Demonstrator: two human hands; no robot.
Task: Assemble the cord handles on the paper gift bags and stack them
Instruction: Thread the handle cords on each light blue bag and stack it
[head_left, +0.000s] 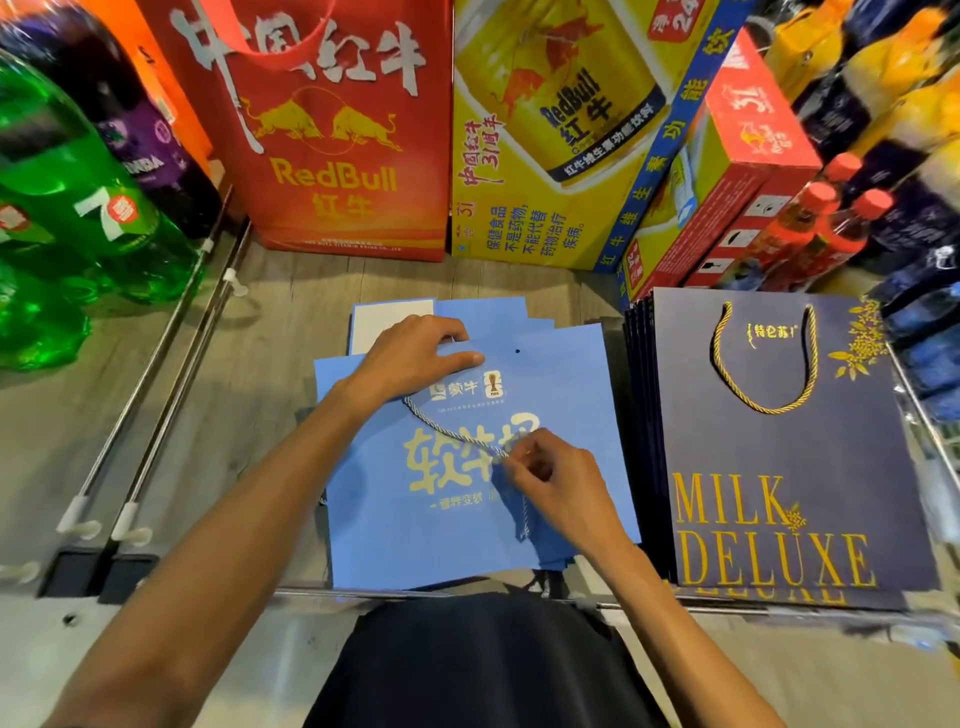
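A flat light-blue paper gift bag (561, 525) lies on top of a small pile of the same bags on the shelf in front of me. My left hand (410, 356) rests on the bag's top edge, fingers curled over the edge near the left hole. A small punched hole (517, 351) shows to the right of that hand. A pale twisted cord (447, 428) runs from under my left hand down to my right hand (550, 483), which pinches it over the bag's middle; the cord's loose end hangs below.
A stack of navy "Milk Deluxe" bags (779, 467) with a gold cord handle lies to the right. Red Bull cartons (343, 130) stand behind, green soda bottles (72, 208) at left, bottles at right. Metal shelf rails (156, 374) run at left.
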